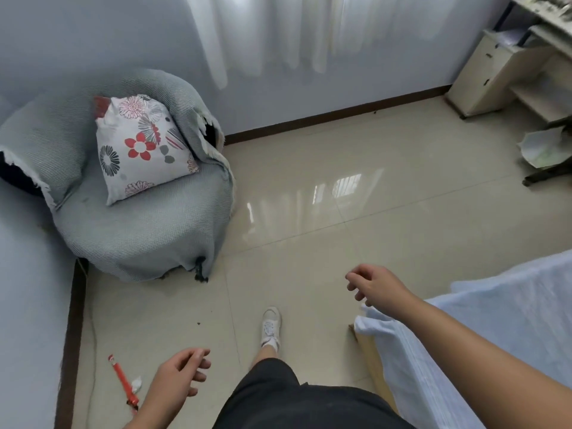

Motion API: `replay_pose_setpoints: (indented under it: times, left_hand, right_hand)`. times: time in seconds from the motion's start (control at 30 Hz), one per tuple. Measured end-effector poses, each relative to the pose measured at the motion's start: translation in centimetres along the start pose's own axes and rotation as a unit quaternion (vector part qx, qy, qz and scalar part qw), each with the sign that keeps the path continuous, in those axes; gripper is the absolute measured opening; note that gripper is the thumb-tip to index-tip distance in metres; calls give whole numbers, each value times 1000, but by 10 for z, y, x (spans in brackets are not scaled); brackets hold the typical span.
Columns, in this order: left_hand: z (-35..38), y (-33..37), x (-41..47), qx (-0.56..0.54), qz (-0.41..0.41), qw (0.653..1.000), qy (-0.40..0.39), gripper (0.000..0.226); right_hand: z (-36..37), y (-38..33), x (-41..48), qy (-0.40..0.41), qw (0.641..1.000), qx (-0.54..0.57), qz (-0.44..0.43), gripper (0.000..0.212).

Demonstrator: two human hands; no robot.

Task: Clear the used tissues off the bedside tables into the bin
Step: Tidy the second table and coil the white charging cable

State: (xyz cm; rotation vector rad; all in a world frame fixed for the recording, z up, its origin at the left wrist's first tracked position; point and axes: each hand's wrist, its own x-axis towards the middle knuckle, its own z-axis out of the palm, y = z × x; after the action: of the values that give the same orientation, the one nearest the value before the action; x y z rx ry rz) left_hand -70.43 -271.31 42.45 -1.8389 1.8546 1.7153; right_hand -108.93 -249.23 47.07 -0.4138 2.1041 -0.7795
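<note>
Entry: I log left hand (182,376) and right hand (374,284) both loosely curled and empty, swung out for walking, I judge; one crumpled white tissue (136,383) on the floor (309,212) beside a red tool (123,380); no bedside bench or bin in view.

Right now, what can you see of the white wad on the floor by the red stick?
The white wad is small, crumpled and paper-like, probably a tissue. It lies on the beige floor tiles close against the red stick; contact is unclear. The left hand hovers near it, empty, not touching.
</note>
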Motion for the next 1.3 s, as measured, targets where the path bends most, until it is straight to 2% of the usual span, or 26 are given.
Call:
replay_pose_setpoints:
  times: [0.13, 0.33, 0.5, 0.7, 0.87, 1.13, 1.3]
  left_hand:
    - [2, 87, 76, 10, 22, 999, -44, 22]
    - [39, 252, 164, 92, 115, 980, -133, 22]
    - [120, 387, 218, 151, 197, 948, -201, 20]
    - [247, 496, 253, 206, 221, 920, -250, 20]
    - [326, 560, 266, 284, 226, 886, -288, 20]
    - [421, 632, 306, 301, 167, 903, -258, 21]
    - [526, 699, 341, 333, 171, 880, -292, 19]
  right_hand:
    - [-27, -32, 46, 17, 999, -26, 15, 16]
    - [-72, -17, 64, 97, 989, 42, 99, 17]
    - [-91, 35, 67, 127, 965, 104, 204, 19]
    - [-140, 82, 111, 145, 936, 186, 262, 23]
    - [-223, 90, 159, 135, 933, 192, 273, 25]
    - [-416, 70, 245, 233, 929, 202, 205, 25]
    - [-511, 93, 290, 295, 904, 229, 209, 23]
